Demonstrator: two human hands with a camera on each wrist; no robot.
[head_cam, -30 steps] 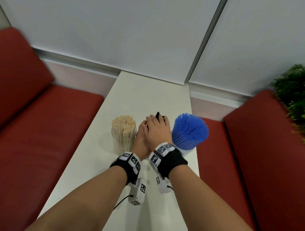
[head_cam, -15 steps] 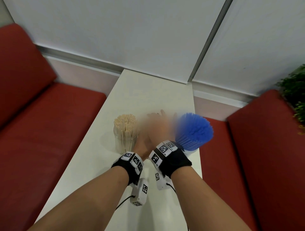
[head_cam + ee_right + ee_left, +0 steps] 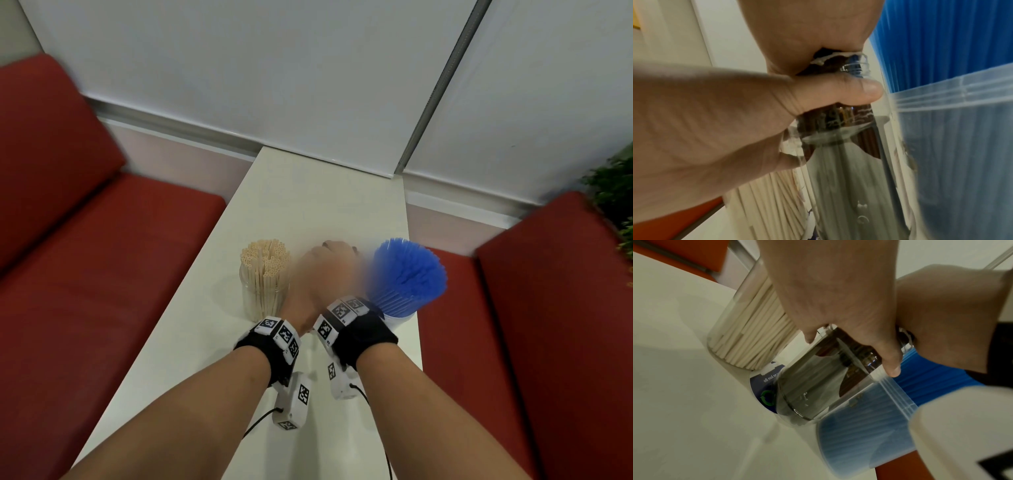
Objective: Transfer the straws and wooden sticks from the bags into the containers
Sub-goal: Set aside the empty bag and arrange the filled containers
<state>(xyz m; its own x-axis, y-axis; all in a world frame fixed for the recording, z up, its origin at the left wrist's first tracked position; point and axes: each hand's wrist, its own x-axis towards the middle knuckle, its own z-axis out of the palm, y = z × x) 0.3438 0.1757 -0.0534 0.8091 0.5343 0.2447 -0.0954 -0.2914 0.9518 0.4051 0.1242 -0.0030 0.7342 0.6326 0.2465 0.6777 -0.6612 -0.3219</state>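
**Both hands on middle jar, axis vertical**

Left hand (image 3: 838, 293) gripped clear jar (image 3: 818, 386) at neck; right hand (image 3: 807, 32) capped its mouth, fingers hidden. Dark sticks (image 3: 838, 113) upright inside. Jar btwn pale straws (image 3: 263, 270) and blue straws (image 3: 407, 274).

a white worktop (image 3: 308, 192) sits between two red seats (image 3: 102, 257), and a green plant (image 3: 613, 192) peeks in.
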